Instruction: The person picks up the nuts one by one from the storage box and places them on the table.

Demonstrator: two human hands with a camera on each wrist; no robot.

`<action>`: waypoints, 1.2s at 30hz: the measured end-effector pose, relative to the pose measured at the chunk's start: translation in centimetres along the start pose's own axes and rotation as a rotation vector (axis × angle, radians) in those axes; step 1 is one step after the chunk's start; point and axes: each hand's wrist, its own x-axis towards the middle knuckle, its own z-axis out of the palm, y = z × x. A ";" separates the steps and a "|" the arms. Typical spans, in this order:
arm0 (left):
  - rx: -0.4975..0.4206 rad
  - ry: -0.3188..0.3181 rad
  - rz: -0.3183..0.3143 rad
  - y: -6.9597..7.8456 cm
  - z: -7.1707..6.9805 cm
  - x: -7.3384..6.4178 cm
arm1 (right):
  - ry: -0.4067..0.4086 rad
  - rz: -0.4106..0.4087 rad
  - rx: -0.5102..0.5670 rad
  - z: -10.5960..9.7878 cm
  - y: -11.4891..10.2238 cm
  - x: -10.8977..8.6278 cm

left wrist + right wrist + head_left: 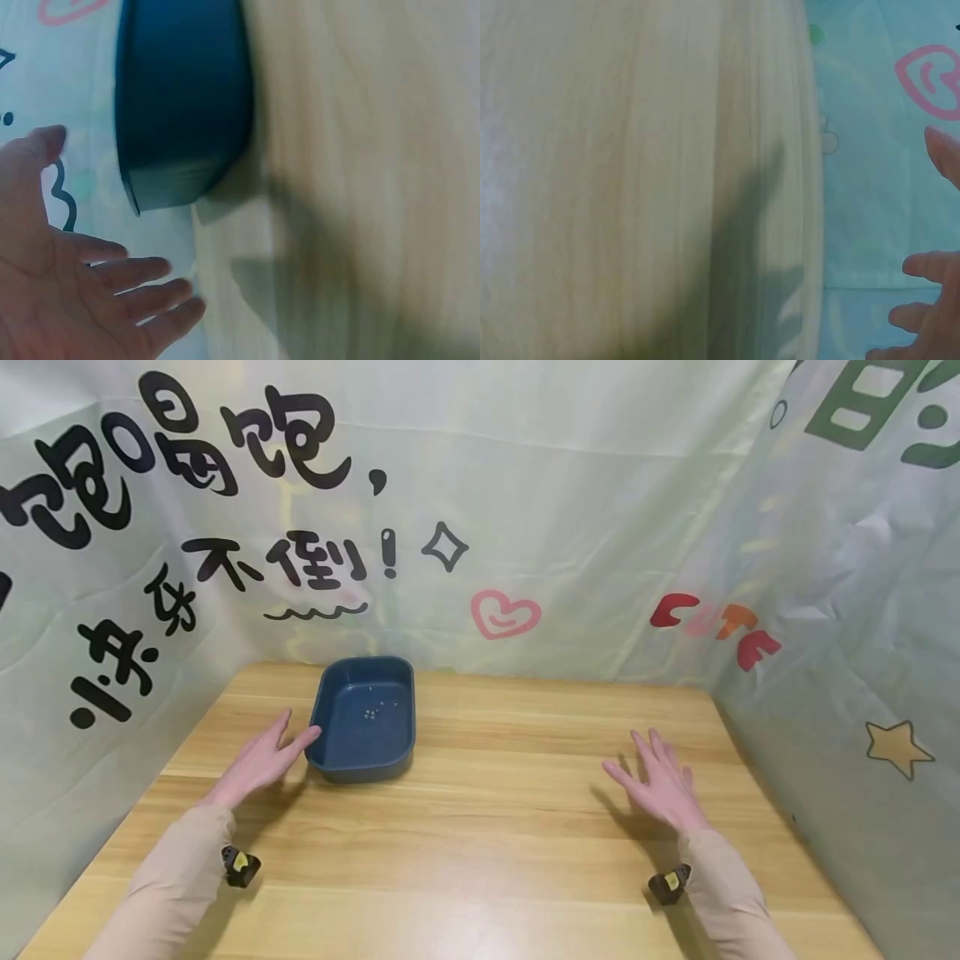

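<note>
A dark blue rectangular tub (360, 745) with rounded corners stands on the left half of the table. Inside it lie several tiny shiny pieces (371, 714), too small to identify. My left hand (262, 760) is at the tub's left side, fingers spread, the thumb close to its rim in the head view. In the left wrist view a gap shows between the left hand (82, 277) and the tub (184, 97). Over the right part of the table my right hand (663, 785) hovers with spread fingers, holding nothing. Only part of the right hand (934, 307) shows in the right wrist view.
The wooden table (510, 793) has light planks. Printed white cloth (570, 527) hangs close behind it and along both sides. Each wrist carries a small black camera, the left camera (240, 867) and the right camera (670, 884).
</note>
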 end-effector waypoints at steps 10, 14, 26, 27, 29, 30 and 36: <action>-0.271 -0.077 -0.058 0.9 -1.0 1.0 | -0.053 0.015 0.160 -0.7 -1.1 0.1; -0.386 -0.089 -0.077 1.1 -1.3 1.6 | -0.064 -0.020 0.170 -0.7 -1.6 0.2; -0.348 -0.093 -0.112 2.4 -1.9 2.7 | -0.061 -0.097 0.139 -0.1 -2.8 0.5; -0.345 -0.095 -0.114 2.5 -1.9 2.7 | -0.060 -0.099 0.140 -0.1 -2.9 0.5; -0.341 -0.097 -0.118 2.7 -1.9 2.7 | -0.061 -0.104 0.137 0.0 -3.0 0.4; -0.339 -0.096 -0.119 2.8 -1.9 2.7 | -0.061 -0.105 0.135 0.0 -3.1 0.4; -0.334 -0.085 -0.101 3.1 -1.7 2.5 | -0.058 -0.104 0.133 -0.1 -3.4 0.3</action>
